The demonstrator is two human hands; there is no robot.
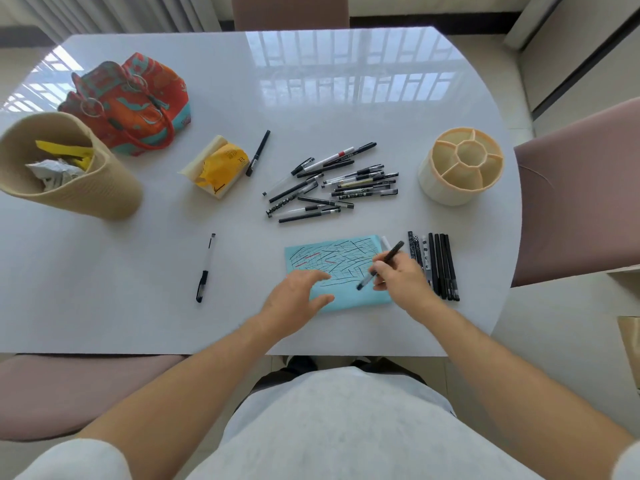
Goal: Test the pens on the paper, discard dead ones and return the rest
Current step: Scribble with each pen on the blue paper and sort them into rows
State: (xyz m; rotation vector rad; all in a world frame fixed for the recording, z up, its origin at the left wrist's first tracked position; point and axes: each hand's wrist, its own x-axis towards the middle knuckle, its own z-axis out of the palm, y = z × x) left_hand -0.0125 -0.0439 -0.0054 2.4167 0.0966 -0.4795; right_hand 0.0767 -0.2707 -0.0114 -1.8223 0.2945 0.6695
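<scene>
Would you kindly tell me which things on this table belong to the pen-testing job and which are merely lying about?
Job: paper; pen in the right hand; left hand steadying the paper; pen pile; pen row; holder; bin.

Probably lying about: bag; tissue pack.

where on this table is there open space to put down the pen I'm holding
Bare table lies left of the blue scribbled paper, around the lone clear-barrelled pen, and far behind the loose pen pile. Crowded: between pile, paper and the neat row of black pens.
</scene>
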